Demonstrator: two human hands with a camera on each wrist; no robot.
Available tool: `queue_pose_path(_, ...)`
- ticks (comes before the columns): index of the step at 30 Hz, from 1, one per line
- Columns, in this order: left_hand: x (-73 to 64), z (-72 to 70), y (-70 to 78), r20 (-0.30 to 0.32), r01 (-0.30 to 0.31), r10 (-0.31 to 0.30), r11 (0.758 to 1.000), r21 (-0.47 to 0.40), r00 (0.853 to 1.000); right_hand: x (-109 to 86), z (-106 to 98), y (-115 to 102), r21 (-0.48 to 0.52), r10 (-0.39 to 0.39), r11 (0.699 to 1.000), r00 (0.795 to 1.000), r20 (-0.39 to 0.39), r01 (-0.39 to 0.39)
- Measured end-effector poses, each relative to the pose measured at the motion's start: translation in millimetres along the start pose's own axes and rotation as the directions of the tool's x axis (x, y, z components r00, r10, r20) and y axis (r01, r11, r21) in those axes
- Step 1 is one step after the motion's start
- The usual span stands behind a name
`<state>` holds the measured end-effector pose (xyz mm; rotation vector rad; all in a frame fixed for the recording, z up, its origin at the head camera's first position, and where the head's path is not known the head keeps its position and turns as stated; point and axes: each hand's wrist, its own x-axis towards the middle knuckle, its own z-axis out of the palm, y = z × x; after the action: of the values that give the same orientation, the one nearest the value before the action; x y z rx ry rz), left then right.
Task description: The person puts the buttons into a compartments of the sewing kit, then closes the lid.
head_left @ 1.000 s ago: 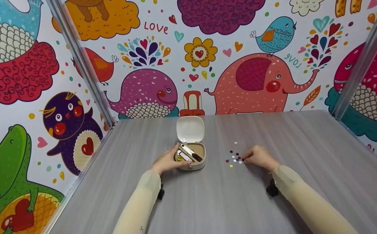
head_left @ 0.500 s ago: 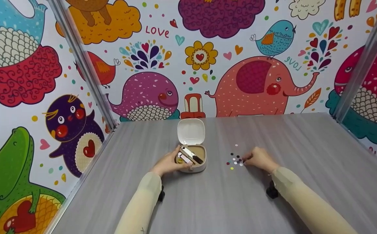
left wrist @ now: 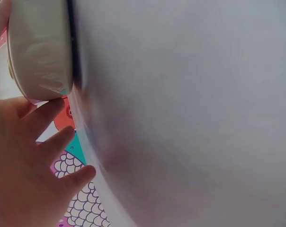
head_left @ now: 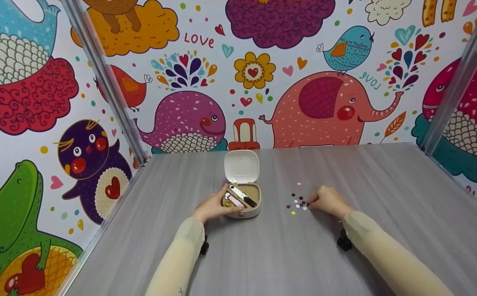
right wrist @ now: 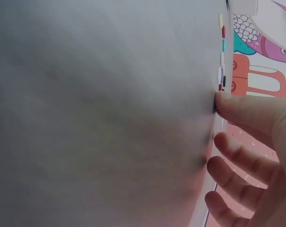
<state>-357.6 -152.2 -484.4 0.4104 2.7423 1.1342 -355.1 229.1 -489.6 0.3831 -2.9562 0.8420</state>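
Right hand (head_left: 329, 202) pinches a dark disc (right wrist: 215, 103), other discs (head_left: 298, 206) just left of that grip; best lift it by the edge, left hand (head_left: 212, 206) gripping the box (head_left: 251, 212) further left.

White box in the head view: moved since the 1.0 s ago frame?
No. The open white box shows no visible shift in any direction against the red car print on the wall behind it.
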Motion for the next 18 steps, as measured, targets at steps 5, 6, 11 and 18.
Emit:
queue_pose_path(5, 0.8, 0.4, -0.1, -0.008, -0.011, 0.011, 1.000, 0.028, 1.000, -0.6, -0.3, -0.3, -0.002, -0.015, 1.000, 1.000, -0.008, 0.015)
queue_pose_path(6, 1.1, 0.4, 0.1, -0.008, -0.013, 0.013, 0.999, 0.033, 1.000, -0.6, -0.5, 0.0, -0.003, -0.019, 1.000, 1.000, -0.012, 0.019)
queue_pose_path(11, 1.3, 0.5, 0.3, -0.002, -0.012, 0.013, 0.999, 0.029, 1.000, -0.9, -1.3, 0.7, 0.008, -0.033, 0.999, 0.999, -0.021, 0.033)
queue_pose_path(18, 0.9, 0.5, -1.1, 0.002, -0.022, 0.022, 0.999, 0.024, 1.000, -0.1, -1.9, 1.1, 0.083, -0.034, 0.996, 0.999, -0.027, 0.036)
